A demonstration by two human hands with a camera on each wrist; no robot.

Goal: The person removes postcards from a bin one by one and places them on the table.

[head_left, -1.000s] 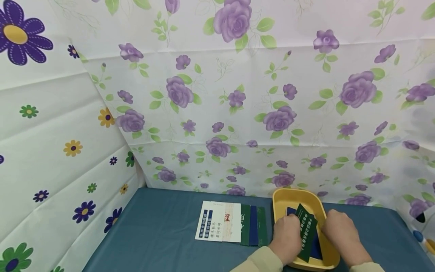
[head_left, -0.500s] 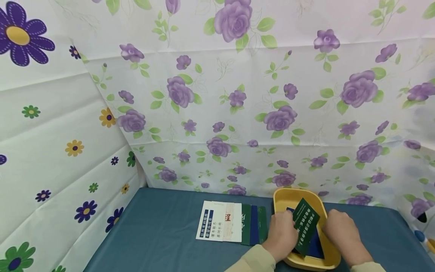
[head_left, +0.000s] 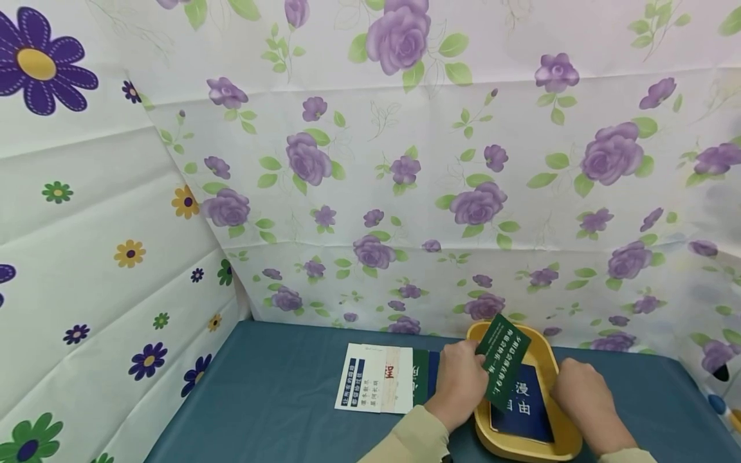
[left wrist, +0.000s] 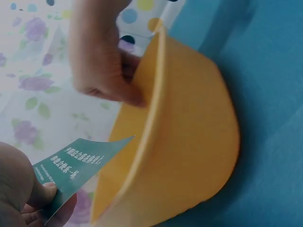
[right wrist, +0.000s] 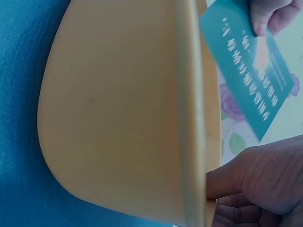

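Observation:
My left hand (head_left: 461, 379) pinches a dark green printed card (head_left: 505, 360) with white lettering between thumb and fingers, tilted above the left side of a yellow plastic bin (head_left: 482, 437). In the left wrist view, the thumb lies on the face of the green card (left wrist: 71, 163). Inside the bin lies a dark blue card (head_left: 523, 411) with white characters, partly covered by the green one. At the bin's right side, my right hand (head_left: 587, 402) grips the rim; the right wrist view has its thumb behind the bin wall (right wrist: 118, 113), where the tip is hidden.
Left of the bin, an overlapping row of cards lies on the blue-green table (head_left: 278, 392), a white card (head_left: 373, 378) on top and green and blue ones showing beside it. A flower-printed curtain (head_left: 405, 193) stands behind the table.
My left hand has lifted the green card and moved left and up with it, uncovering more of the blue card in the bin. The right hand stays at the rim.

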